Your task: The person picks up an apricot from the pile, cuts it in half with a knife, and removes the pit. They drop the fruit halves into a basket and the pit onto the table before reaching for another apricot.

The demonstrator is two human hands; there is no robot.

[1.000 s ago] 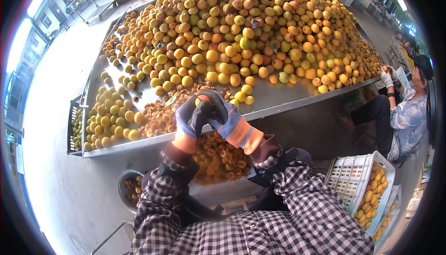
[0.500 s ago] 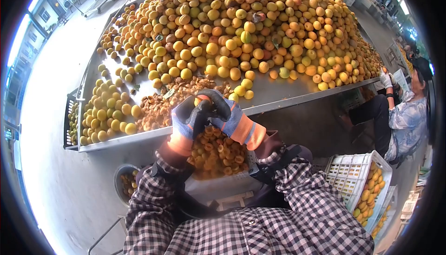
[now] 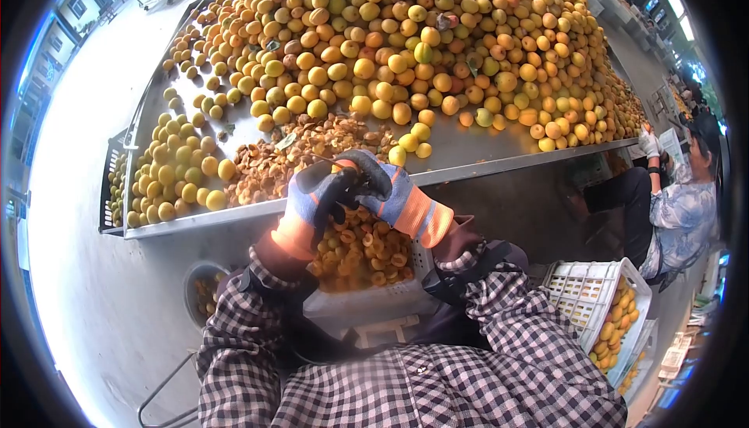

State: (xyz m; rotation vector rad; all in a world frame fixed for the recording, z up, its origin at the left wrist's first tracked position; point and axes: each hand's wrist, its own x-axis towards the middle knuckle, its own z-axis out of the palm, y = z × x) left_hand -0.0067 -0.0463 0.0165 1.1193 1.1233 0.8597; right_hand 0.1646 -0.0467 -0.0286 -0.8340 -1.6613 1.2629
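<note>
Both hands wear blue-grey gloves with dark fingers and orange cuffs. My left hand [image 3: 316, 194] and my right hand [image 3: 382, 186] meet above the near edge of the metal table [image 3: 460, 172]. Their fingers are bent and pressed together around a small orange fruit, of which only a bit shows between them. Just below the hands, a white crate [image 3: 374, 300] holds many halved fruits [image 3: 363, 252]. Beyond them on the table lies a heap of brown-orange pieces [image 3: 312, 141].
A large pile of whole fruit [image 3: 421, 53] covers the back of the table. More yellow fruit [image 3: 175, 170] lies at its left. A bucket [image 3: 195, 291] stands at lower left, a white crate [image 3: 581, 295] at lower right. Another person [image 3: 679, 209] sits at the right.
The camera view has shifted slightly. Both hands stay together, and less of the orange fruit shows between the fingers.
</note>
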